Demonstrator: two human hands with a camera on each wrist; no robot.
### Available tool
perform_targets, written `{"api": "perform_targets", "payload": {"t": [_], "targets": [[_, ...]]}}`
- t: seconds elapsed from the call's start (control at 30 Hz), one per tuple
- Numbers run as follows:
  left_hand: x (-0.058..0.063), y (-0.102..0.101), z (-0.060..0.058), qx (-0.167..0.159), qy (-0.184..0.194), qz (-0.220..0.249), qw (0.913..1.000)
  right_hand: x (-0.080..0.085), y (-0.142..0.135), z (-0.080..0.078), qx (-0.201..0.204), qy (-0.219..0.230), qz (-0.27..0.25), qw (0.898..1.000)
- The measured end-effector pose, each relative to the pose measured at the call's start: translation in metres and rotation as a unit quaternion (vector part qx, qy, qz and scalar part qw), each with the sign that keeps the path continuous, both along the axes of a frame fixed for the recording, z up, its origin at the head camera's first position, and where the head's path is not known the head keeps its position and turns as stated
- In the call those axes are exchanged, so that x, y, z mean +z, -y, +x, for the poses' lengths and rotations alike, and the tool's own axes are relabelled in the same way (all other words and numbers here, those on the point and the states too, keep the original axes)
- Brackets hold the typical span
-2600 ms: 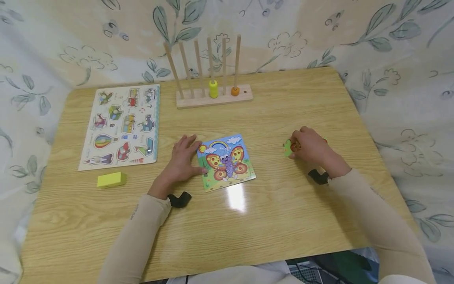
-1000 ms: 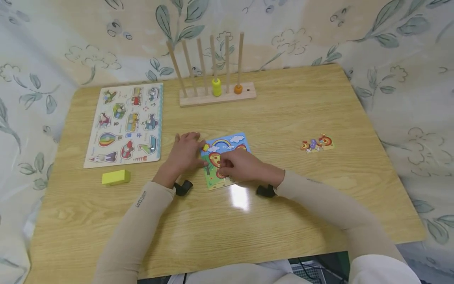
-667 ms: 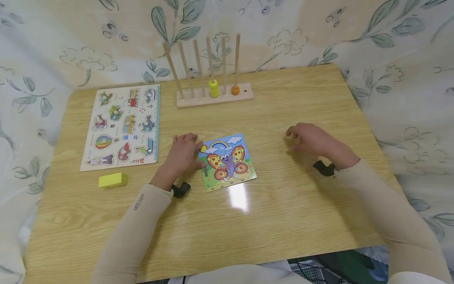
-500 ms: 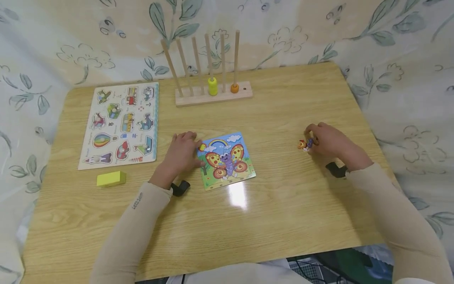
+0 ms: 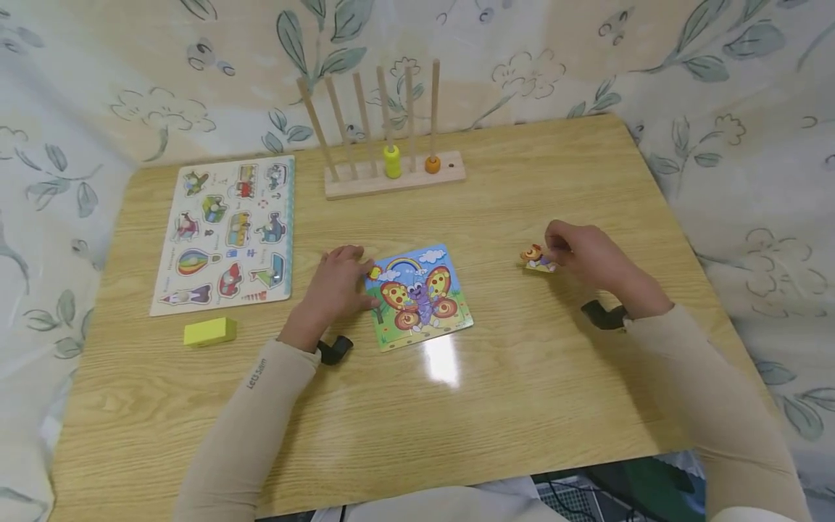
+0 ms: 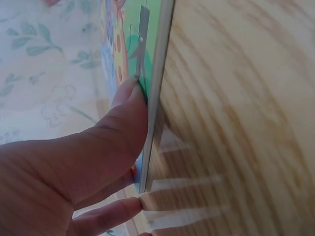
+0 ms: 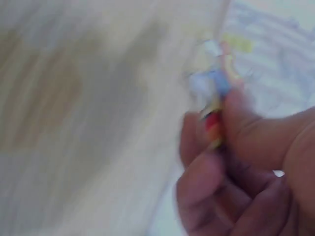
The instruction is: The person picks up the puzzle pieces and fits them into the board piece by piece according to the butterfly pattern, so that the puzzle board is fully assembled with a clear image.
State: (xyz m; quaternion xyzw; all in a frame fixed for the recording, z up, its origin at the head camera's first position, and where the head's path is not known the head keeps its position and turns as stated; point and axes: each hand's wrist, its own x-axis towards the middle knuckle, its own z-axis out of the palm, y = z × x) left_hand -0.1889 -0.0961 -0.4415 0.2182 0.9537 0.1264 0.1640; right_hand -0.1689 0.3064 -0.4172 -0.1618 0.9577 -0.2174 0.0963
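Note:
A square butterfly jigsaw puzzle (image 5: 422, 297) lies on the table in front of me. My left hand (image 5: 334, 286) rests at its left edge; in the left wrist view the thumb (image 6: 130, 110) lies on the printed face and the other fingers sit by the rim. To the right, my right hand (image 5: 590, 261) pinches a jigsaw piece (image 5: 533, 255) printed with an orange spiral and some purple and white. In the right wrist view that piece (image 7: 214, 125) is blurred between thumb and fingers, which hide part of it.
A knobbed vehicle puzzle board (image 5: 225, 232) lies at the back left, a yellow block (image 5: 209, 332) just in front of it. Behind the jigsaw stands a wooden peg rack (image 5: 394, 185) bearing yellow and orange beads. Patterned cloth hangs along the back and sides.
My right hand goes from the jigsaw back to the right, takes hold of the spiral-printed jigsaw piece, and shifts slightly left with it, the piece turned. The left hand keeps its place.

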Motion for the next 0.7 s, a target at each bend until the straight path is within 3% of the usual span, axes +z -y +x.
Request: {"api": "perform_targets", "payload": {"t": [0.17, 0.3, 0.47, 0.7], "targets": [[-0.002, 0.0, 0.001, 0.002, 0.0, -0.004, 1.0, 0.004, 0.057, 0.0, 0.063, 0.033, -0.096, 0.993], [-0.003, 0.001, 0.001, 0.006, 0.002, -0.003, 1.0, -0.005, 0.11, 0.002, 0.119, 0.089, -0.128, 0.981], [-0.004, 0.002, 0.002, 0.009, -0.004, -0.001, 0.9999, -0.024, 0.157, 0.004, 0.156, 0.106, -0.084, 0.978], [-0.005, 0.0, 0.001, 0.004, -0.011, -0.006, 0.9999, -0.027, 0.172, 0.004, 0.116, 0.104, -0.039, 0.987]]}}
